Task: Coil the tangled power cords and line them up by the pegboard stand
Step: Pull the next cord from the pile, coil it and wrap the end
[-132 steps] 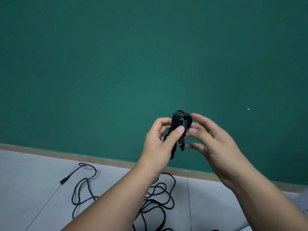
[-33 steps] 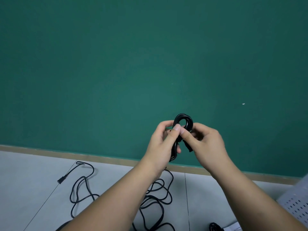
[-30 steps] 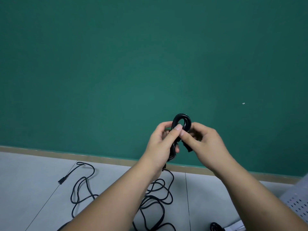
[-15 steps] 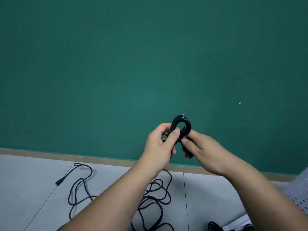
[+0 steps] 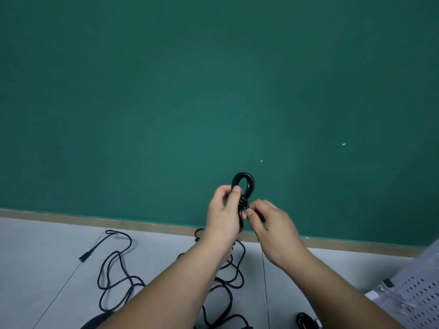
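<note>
I hold a small coiled black power cord [image 5: 244, 184] up in front of the green wall. My left hand [image 5: 223, 214] grips the bundle just below its top loop, thumb pressed against it. My right hand [image 5: 270, 224] pinches the cord's wrapped end at the middle of the bundle. Below my arms a tangle of black cords [image 5: 118, 274] lies spread on the grey floor, one plug end [image 5: 84, 257] pointing left. The white pegboard stand [image 5: 418, 288] shows at the lower right edge.
A second black coil [image 5: 305, 321] lies on the floor beside the pegboard stand's base. A wooden skirting strip [image 5: 95, 222] runs along the foot of the green wall [image 5: 166, 91]. Grey floor tiles [image 5: 35, 257] extend to the left.
My right hand has dropped from the top loop to the bundle's middle, and the wrap around the coil looks tighter. The view has tipped down, showing more floor and pegboard.
</note>
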`<action>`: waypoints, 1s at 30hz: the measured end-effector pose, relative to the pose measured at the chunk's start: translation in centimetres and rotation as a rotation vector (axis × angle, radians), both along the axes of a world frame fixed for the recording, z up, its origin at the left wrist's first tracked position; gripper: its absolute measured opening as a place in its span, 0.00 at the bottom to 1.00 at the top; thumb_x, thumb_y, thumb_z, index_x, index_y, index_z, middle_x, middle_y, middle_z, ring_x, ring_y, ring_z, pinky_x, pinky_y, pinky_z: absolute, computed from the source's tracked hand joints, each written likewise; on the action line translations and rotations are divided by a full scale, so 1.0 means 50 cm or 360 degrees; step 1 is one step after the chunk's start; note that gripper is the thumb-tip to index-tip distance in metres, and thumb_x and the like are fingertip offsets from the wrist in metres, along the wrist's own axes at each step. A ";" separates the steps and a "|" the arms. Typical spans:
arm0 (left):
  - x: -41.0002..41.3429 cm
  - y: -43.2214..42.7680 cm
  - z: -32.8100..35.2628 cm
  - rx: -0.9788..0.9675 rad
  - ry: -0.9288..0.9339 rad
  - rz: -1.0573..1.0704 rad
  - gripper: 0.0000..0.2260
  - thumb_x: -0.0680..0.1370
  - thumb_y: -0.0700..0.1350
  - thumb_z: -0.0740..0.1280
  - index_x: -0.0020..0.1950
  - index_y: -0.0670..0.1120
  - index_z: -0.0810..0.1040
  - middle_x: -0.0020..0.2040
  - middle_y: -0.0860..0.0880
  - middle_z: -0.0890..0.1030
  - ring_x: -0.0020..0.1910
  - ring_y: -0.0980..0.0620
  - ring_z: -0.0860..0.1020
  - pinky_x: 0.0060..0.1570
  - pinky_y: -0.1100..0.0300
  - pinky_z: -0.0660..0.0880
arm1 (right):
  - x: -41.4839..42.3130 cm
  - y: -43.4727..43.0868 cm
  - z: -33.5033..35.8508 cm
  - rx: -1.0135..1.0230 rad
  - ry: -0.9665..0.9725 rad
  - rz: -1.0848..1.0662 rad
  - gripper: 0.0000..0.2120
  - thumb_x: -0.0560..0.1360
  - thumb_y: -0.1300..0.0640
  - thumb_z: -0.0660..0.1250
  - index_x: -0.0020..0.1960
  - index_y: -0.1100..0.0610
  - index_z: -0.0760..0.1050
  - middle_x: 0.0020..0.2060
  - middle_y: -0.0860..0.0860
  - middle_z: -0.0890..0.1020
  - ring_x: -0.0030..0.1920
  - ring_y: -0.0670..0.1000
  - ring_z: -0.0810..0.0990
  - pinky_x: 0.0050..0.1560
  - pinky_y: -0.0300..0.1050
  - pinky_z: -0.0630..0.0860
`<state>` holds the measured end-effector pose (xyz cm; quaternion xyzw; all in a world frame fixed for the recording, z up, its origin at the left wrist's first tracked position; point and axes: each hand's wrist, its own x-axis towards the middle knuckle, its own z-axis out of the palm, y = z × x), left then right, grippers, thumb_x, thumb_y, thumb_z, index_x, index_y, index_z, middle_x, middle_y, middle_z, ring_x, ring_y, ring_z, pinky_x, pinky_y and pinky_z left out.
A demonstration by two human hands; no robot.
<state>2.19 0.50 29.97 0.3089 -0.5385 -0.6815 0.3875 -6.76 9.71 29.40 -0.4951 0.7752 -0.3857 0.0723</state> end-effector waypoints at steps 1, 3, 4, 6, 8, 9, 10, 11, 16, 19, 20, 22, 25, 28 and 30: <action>-0.004 0.004 -0.008 -0.0072 -0.0062 -0.0036 0.07 0.86 0.53 0.63 0.53 0.52 0.77 0.38 0.52 0.76 0.37 0.53 0.74 0.37 0.56 0.71 | 0.003 0.003 -0.006 0.0020 0.0085 -0.0063 0.11 0.86 0.49 0.61 0.44 0.47 0.74 0.40 0.45 0.75 0.39 0.45 0.74 0.40 0.47 0.69; -0.014 0.011 -0.019 -0.0155 -0.0095 -0.0108 0.07 0.87 0.55 0.61 0.55 0.54 0.75 0.43 0.56 0.82 0.41 0.56 0.79 0.45 0.56 0.76 | 0.003 0.006 -0.013 0.0063 0.0178 -0.0137 0.11 0.86 0.49 0.59 0.45 0.48 0.72 0.42 0.45 0.74 0.41 0.48 0.74 0.41 0.49 0.70; -0.018 0.013 -0.022 -0.0144 -0.0064 -0.0135 0.08 0.87 0.56 0.61 0.57 0.53 0.74 0.46 0.55 0.85 0.44 0.56 0.82 0.48 0.56 0.78 | 0.002 0.006 -0.011 0.0086 0.0194 -0.0141 0.10 0.86 0.49 0.58 0.48 0.49 0.74 0.44 0.44 0.74 0.43 0.49 0.76 0.43 0.50 0.71; -0.025 0.015 -0.023 -0.0126 -0.0048 -0.0099 0.09 0.87 0.55 0.62 0.58 0.51 0.73 0.44 0.54 0.86 0.43 0.60 0.83 0.45 0.63 0.78 | -0.001 0.006 -0.006 0.0170 0.0199 -0.0125 0.10 0.86 0.50 0.58 0.56 0.49 0.78 0.53 0.44 0.76 0.51 0.51 0.78 0.49 0.50 0.74; -0.036 0.014 -0.026 -0.0161 -0.0069 0.0011 0.09 0.87 0.53 0.61 0.58 0.48 0.72 0.43 0.50 0.87 0.38 0.60 0.83 0.39 0.68 0.75 | -0.006 0.009 0.003 0.0305 0.0274 -0.0182 0.13 0.86 0.49 0.58 0.61 0.47 0.81 0.56 0.46 0.79 0.54 0.53 0.79 0.53 0.51 0.77; -0.042 0.014 -0.031 -0.0193 -0.0096 0.0053 0.09 0.87 0.53 0.61 0.59 0.47 0.71 0.44 0.47 0.87 0.38 0.58 0.84 0.37 0.69 0.75 | -0.012 0.014 0.009 0.0327 0.0335 -0.0280 0.14 0.86 0.49 0.59 0.60 0.47 0.83 0.55 0.47 0.80 0.53 0.54 0.80 0.52 0.52 0.78; -0.050 0.012 -0.042 -0.0234 -0.0144 0.0088 0.09 0.88 0.53 0.59 0.58 0.48 0.70 0.44 0.46 0.86 0.37 0.55 0.84 0.36 0.67 0.76 | -0.021 0.021 0.015 0.0277 0.0384 -0.0413 0.14 0.85 0.49 0.59 0.56 0.48 0.84 0.52 0.48 0.81 0.49 0.55 0.81 0.49 0.52 0.79; -0.057 0.013 -0.051 -0.0259 -0.0191 0.0088 0.09 0.88 0.54 0.58 0.58 0.49 0.69 0.43 0.45 0.84 0.34 0.53 0.83 0.36 0.63 0.77 | -0.032 0.031 0.019 0.0172 0.0412 -0.0551 0.13 0.85 0.49 0.61 0.53 0.49 0.85 0.50 0.48 0.82 0.46 0.55 0.81 0.46 0.52 0.79; -0.097 0.046 -0.098 -0.0185 -0.0300 -0.0187 0.12 0.88 0.56 0.54 0.54 0.49 0.68 0.39 0.45 0.74 0.30 0.48 0.73 0.32 0.56 0.75 | -0.078 0.086 -0.003 0.0008 -0.0002 -0.0477 0.10 0.84 0.49 0.64 0.61 0.48 0.83 0.53 0.42 0.84 0.49 0.46 0.81 0.54 0.48 0.78; -0.113 0.073 -0.134 -0.0213 -0.0432 -0.0409 0.14 0.88 0.58 0.53 0.53 0.49 0.67 0.38 0.47 0.75 0.29 0.49 0.75 0.37 0.52 0.76 | -0.071 0.125 -0.057 0.0185 -0.0255 -0.0372 0.18 0.86 0.45 0.61 0.72 0.48 0.78 0.61 0.44 0.82 0.56 0.44 0.81 0.59 0.45 0.76; -0.117 0.086 -0.149 -0.0179 -0.0470 -0.0478 0.15 0.87 0.59 0.53 0.53 0.49 0.68 0.39 0.47 0.77 0.31 0.50 0.77 0.40 0.51 0.76 | -0.066 0.141 -0.084 0.0219 -0.0319 -0.0394 0.19 0.86 0.45 0.61 0.74 0.49 0.75 0.63 0.44 0.82 0.56 0.44 0.81 0.59 0.44 0.75; -0.125 0.117 -0.183 -0.0046 -0.0557 -0.0622 0.16 0.87 0.60 0.54 0.56 0.49 0.71 0.45 0.48 0.81 0.42 0.50 0.82 0.50 0.50 0.78 | -0.050 0.176 -0.140 0.0237 -0.0465 -0.0438 0.17 0.86 0.46 0.61 0.74 0.46 0.74 0.61 0.44 0.81 0.53 0.45 0.83 0.56 0.42 0.76; -0.128 0.180 -0.247 0.0259 -0.0615 -0.0829 0.14 0.87 0.57 0.56 0.59 0.51 0.76 0.50 0.45 0.85 0.48 0.48 0.83 0.51 0.52 0.78 | -0.011 0.232 -0.220 0.0206 -0.0762 -0.0519 0.14 0.86 0.47 0.60 0.70 0.37 0.73 0.53 0.42 0.84 0.46 0.44 0.83 0.54 0.45 0.79; -0.113 0.236 -0.320 0.0394 -0.0715 -0.0928 0.12 0.85 0.52 0.58 0.58 0.52 0.80 0.54 0.43 0.85 0.51 0.45 0.84 0.47 0.55 0.77 | 0.026 0.290 -0.287 0.0103 -0.1174 -0.0681 0.14 0.87 0.48 0.59 0.69 0.34 0.75 0.52 0.45 0.87 0.53 0.51 0.86 0.55 0.51 0.84; -0.098 0.267 -0.371 0.0472 -0.0780 -0.1027 0.13 0.83 0.53 0.60 0.55 0.51 0.82 0.53 0.44 0.86 0.50 0.45 0.84 0.49 0.53 0.80 | 0.044 0.319 -0.327 0.0014 -0.1456 -0.0786 0.14 0.88 0.50 0.59 0.68 0.37 0.77 0.51 0.49 0.88 0.53 0.55 0.87 0.54 0.58 0.86</action>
